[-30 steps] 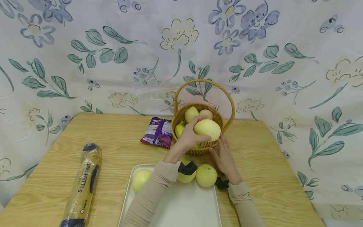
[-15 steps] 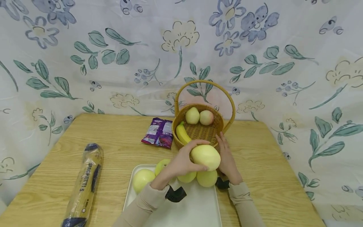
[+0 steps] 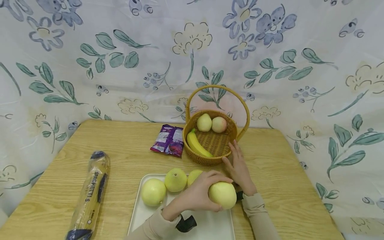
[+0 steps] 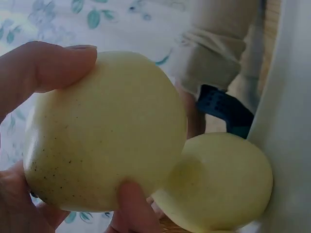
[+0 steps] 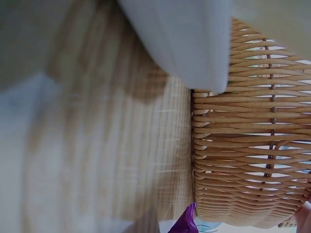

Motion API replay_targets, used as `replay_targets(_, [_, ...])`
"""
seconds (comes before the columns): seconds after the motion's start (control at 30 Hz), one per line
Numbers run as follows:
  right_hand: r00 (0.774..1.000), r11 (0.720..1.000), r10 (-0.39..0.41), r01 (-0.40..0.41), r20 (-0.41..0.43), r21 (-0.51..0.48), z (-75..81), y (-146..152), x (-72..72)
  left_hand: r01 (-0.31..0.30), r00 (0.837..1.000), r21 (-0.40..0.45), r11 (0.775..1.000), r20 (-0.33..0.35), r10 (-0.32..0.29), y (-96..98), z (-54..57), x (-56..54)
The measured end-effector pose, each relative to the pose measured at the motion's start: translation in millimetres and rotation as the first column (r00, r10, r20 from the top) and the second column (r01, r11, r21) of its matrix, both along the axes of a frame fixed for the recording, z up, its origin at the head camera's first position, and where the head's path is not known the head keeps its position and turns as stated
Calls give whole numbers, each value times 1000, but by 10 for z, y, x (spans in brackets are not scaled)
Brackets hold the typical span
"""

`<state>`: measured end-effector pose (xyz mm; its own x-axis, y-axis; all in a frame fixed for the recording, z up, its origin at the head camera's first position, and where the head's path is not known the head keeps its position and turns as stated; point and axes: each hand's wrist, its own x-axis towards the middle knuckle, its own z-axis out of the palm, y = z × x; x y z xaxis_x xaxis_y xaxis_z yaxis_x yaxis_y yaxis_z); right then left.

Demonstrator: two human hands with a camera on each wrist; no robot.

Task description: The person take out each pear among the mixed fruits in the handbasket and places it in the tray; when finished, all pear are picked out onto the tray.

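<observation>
A pale yellow, smooth round melon (image 3: 222,195) is gripped by my left hand (image 3: 202,193), above the right side of the white tray (image 3: 207,225). In the left wrist view, fingers and thumb wrap the speckled melon (image 4: 107,131), and another melon (image 4: 218,182) shows behind it. The fingers of my right hand (image 3: 240,168) lie fairly straight against the right front side of the wicker basket (image 3: 207,160). Inside the basket are a banana (image 3: 196,145), a pale pear-shaped fruit (image 3: 204,122) and a peach (image 3: 219,124). The right wrist view shows the woven wall (image 5: 252,131) close up.
On the tray's far end sit a left melon (image 3: 153,192), a middle melon (image 3: 175,180) and a partly hidden melon (image 3: 194,176). A purple packet (image 3: 168,140) lies left of the basket. A spaghetti pack (image 3: 90,196) lies at the table's left.
My left hand has carried the melon from over the basket toward me, to above the tray. The basket's inside now shows fully. My right hand has stayed at the basket.
</observation>
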<state>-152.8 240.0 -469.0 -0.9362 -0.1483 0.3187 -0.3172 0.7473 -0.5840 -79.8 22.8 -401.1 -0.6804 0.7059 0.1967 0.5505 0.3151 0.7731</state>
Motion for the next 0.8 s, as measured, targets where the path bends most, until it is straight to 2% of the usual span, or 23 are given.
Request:
replay_targets(0.2, [1000, 1000, -6, 6, 4, -5, -6, 1, 0, -13, 988, -142, 990, -157, -10, 66, -29, 124])
replay_targets(0.37, [1000, 1000, -8, 9, 17, -18, 6, -3, 14, -20, 974, -205, 979, -225, -27, 87, -82, 157])
replay_targets(0.6, [1000, 1000, -16, 16, 20, -13, 8, -12, 23, 6, 964, -278, 961, -255, -80, 99, -83, 204])
replay_targets(0.8, [1000, 1000, -20, 20, 13, -1, 3, -8, 17, 11, 959, -330, 944, -263, -103, 122, -149, 234])
